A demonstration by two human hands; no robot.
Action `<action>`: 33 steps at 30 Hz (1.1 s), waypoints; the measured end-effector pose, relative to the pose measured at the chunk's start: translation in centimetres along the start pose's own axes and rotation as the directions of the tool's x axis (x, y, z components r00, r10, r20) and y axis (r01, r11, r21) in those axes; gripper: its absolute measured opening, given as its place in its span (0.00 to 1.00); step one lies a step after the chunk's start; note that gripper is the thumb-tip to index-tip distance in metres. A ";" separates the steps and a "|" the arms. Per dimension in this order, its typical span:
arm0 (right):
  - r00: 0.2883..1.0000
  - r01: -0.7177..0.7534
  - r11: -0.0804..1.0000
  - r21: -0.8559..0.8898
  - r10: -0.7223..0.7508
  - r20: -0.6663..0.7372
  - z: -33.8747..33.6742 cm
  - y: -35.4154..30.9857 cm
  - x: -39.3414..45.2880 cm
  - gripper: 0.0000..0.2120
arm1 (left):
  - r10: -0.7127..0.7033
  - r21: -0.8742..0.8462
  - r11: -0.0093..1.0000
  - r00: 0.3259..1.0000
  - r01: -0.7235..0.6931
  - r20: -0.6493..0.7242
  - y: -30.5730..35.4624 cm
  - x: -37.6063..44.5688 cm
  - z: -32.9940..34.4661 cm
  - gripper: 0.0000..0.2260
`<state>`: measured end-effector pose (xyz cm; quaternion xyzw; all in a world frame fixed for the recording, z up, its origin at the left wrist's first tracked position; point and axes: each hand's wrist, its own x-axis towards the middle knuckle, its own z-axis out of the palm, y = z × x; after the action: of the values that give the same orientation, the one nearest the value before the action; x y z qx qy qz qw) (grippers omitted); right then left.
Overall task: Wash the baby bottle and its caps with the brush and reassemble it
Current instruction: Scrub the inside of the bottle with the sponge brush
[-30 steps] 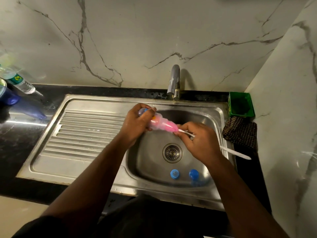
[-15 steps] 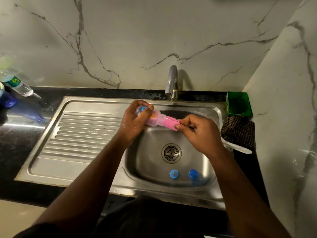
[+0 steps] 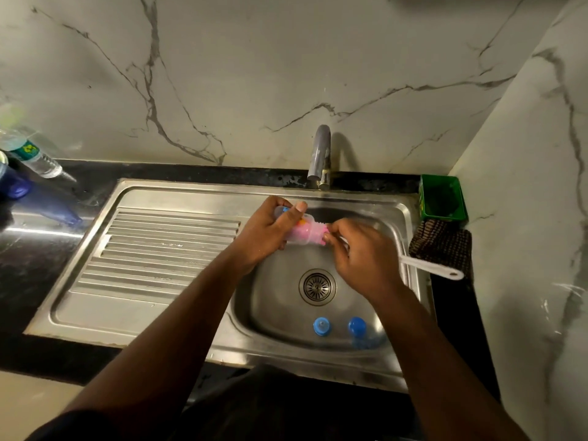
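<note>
Pushed deeper since a second ago, the white-handled bottle brush now sits inside the clear pink baby bottle above the stainless steel sink basin. Left hand grips the bottle; right hand grips the brush. Two round blue caps lie near the basin's front wall.

Single head-worn view — forward and down, close above the sink.

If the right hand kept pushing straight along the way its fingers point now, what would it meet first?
Most likely the baby bottle: the right hand points leftward at its open end, gripping the brush, and the left hand holds the bottle just beyond. Depth looks aligned, though blurred.
</note>
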<state>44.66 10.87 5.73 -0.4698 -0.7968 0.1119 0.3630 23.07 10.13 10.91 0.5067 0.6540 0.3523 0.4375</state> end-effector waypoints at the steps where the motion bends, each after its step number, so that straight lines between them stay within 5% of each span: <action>1: 1.000 -0.006 1.000 0.008 0.006 0.025 0.1 -0.1 -0.2 0.11 | 0.009 -0.002 1.000 1.000 -0.009 0.014 0.0 0.1 -0.1 0.21; 5: 0.996 -0.093 0.993 0.072 0.093 0.000 -0.1 0.3 -0.2 0.09 | -0.008 -0.020 1.000 0.998 0.007 -0.060 -0.3 0.3 -0.3 0.16; 15: 1.000 0.025 0.999 0.022 -0.025 0.017 0.6 -0.3 -0.2 0.06 | 0.025 0.005 1.000 0.999 -0.025 -0.041 -1.7 0.7 -0.3 0.15; 24: 0.993 -0.118 0.988 0.104 0.115 0.037 0.6 -0.2 -0.2 0.06 | 0.062 -0.014 0.998 0.996 -0.063 -0.067 -1.6 1.1 -0.6 0.14; 33: 0.943 -0.314 0.932 0.182 0.283 0.175 0.6 0.4 -0.3 0.07 | 0.202 -0.097 0.978 0.961 -0.187 0.190 -2.5 0.1 -2.3 0.18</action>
<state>44.60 10.92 4.90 -0.5359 -0.7243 0.2824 0.3294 20.02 9.55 9.52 0.5837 0.5397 0.3666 0.4834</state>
